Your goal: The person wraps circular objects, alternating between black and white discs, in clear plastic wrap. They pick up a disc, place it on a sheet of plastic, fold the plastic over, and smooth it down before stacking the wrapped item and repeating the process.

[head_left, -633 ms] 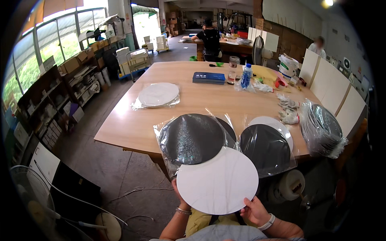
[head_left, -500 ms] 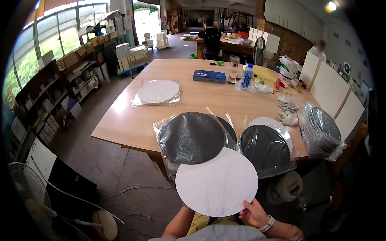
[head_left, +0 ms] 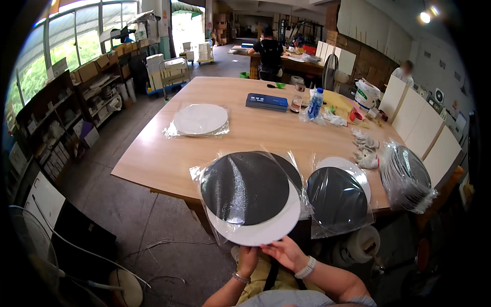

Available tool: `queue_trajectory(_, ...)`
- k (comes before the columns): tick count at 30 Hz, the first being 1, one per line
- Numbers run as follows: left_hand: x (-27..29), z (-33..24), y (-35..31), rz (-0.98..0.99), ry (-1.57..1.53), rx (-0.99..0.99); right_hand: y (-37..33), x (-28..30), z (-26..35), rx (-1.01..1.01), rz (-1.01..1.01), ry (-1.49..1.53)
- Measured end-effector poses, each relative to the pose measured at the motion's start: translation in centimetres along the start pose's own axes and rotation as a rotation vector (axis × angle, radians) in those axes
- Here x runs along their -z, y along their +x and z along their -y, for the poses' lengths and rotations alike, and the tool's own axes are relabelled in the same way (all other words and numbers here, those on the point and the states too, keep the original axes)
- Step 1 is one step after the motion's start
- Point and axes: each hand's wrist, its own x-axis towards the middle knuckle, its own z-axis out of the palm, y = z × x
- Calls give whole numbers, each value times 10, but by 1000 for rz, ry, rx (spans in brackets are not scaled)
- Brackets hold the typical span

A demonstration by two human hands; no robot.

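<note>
A white round disc [head_left: 291,217] lies mostly beneath a black disc [head_left: 244,189] in a clear plastic bag, overhanging the table's near edge. Whether the white disc is within the bag I cannot tell. My right hand [head_left: 287,254] pinches the white disc's near rim, fingertips at the edge. Just left of it, my left hand [head_left: 249,261] is closed at the same rim from below, its fingertips hidden under the disc. Behind these is another black disc [head_left: 292,171]. To the right lies a bagged black disc [head_left: 336,199] over a white disc [head_left: 363,176].
Bagged white discs [head_left: 200,119] lie farther left on the wooden table [head_left: 153,153]. Toward the right are a bagged stack [head_left: 406,171], gloves [head_left: 365,156], a blue-capped bottle [head_left: 315,102] and a blue box [head_left: 267,101]. A bucket [head_left: 358,245] stands below; a person [head_left: 268,53] sits beyond.
The white disc has moved forward and left, under the bagged black disc. My right hand has shifted left along its rim, and my left hand has come into view beside it.
</note>
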Motion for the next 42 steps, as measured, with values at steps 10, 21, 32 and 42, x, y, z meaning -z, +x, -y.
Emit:
queue_trajectory(10, -6, -38, 5, 56, -300, 96, 85, -20, 13, -136, 202, 107)
queue_trajectory(21, 84, -129, -9, -157, 905, -841, 11, 47, 164, 990, 119, -1792)
queue_trajectory(32, 99, -156, 14, 344, 1173, -945, 76, 90, 209, 915, 568, -1674)
queue_trajectory(42, 95, -142, 20, 248, 1122, -917, 83, 99, 215, 785, 460, -1679)
